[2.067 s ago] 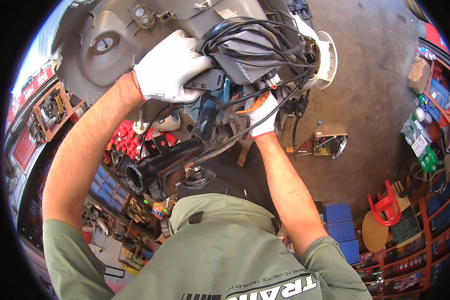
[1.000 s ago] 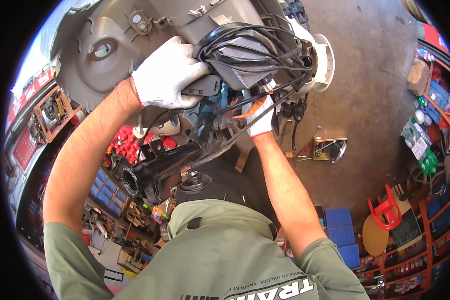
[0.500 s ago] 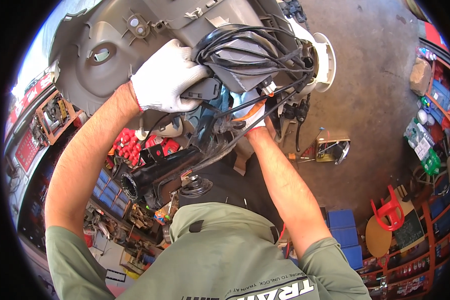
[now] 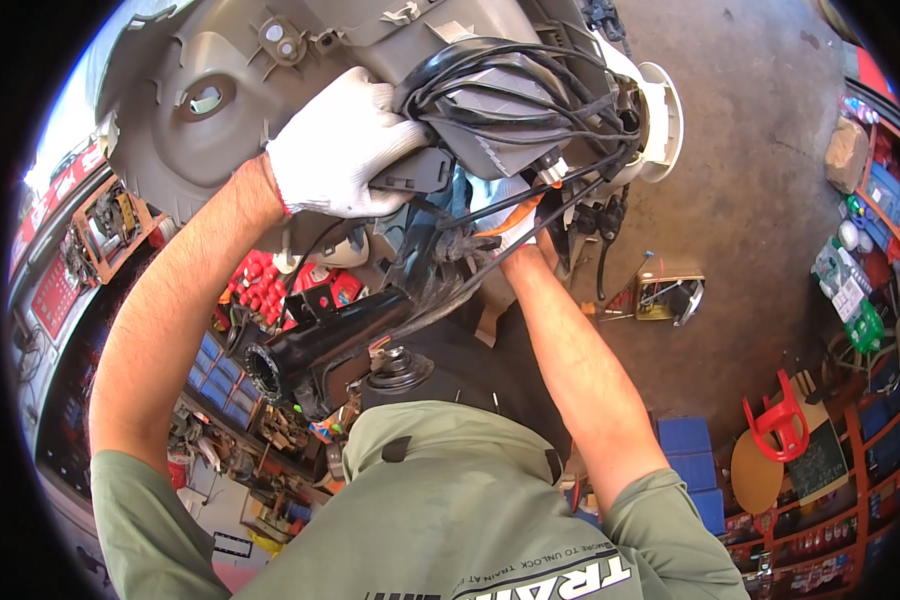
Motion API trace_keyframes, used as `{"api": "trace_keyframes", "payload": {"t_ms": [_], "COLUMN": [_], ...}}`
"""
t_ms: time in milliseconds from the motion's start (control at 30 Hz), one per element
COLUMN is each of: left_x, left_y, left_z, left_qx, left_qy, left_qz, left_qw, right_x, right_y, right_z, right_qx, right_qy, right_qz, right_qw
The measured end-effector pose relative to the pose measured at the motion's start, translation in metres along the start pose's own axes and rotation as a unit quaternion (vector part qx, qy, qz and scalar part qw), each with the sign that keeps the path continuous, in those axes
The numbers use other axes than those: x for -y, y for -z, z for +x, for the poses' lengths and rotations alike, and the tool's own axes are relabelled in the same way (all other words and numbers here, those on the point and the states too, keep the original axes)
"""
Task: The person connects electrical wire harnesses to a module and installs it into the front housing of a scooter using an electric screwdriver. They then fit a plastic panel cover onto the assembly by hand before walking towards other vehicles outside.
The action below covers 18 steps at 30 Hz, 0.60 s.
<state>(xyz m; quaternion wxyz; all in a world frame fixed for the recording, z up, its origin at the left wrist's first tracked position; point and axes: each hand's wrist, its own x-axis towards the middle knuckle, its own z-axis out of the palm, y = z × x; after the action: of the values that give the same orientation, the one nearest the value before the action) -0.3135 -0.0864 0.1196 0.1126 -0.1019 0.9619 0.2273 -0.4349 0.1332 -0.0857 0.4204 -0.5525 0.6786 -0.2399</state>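
1. A person in a green shirt is standing over a stripped scooter front in a workshop, both arms reaching up into it.

2. The left hand, in a white knit glove, is gripping a black bracket at the edge of the grey panel, fingers curled shut around it.

3. The right hand, in a white glove with orange trim, is pushing in among the cables just under the grey housing; it is half hidden, so I cannot tell whether it is closing on anything.

4. The two hands are working apart, the bracket and a strip of blue part lying between them.

5. The cables are looping in a thick black bundle over the housing, at the top centre of the view, with several strands running down past the right hand.

6. A white round flange is sticking out just right of the bundle.

7. A black tube is slanting below the hands, its open end pointing lower left, with a black cap just beside it.

8. Brake levers are hanging near the right wrist.

9. On the concrete floor, a small tray of parts is lying well apart from the hands; a red stool and blue boxes are standing at lower right.

10. Red parts are showing behind the left forearm.
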Motion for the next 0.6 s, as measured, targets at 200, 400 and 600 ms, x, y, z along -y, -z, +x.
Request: {"api": "trace_keyframes", "payload": {"t_ms": [200,400,600], "left_x": [0.001,-0.001,-0.001], "left_y": [-0.001,-0.005,-0.004], "left_z": [-0.002,-0.010,-0.005], "left_qx": [-0.005,-0.001,-0.007], "left_qy": [0.000,0.012,0.001], "left_qz": [0.001,0.001,0.003], "left_qw": [1.000,1.000,1.000], "right_x": [-0.003,0.013,0.016], "right_y": [-0.003,0.022,0.019], "right_z": [-0.009,-0.009,-0.006], "right_qx": [-0.036,-0.033,-0.076], "right_qy": [-0.098,0.023,-0.021], "right_qz": [0.674,-0.050,0.061], "right_qw": [0.731,0.998,0.995]}}
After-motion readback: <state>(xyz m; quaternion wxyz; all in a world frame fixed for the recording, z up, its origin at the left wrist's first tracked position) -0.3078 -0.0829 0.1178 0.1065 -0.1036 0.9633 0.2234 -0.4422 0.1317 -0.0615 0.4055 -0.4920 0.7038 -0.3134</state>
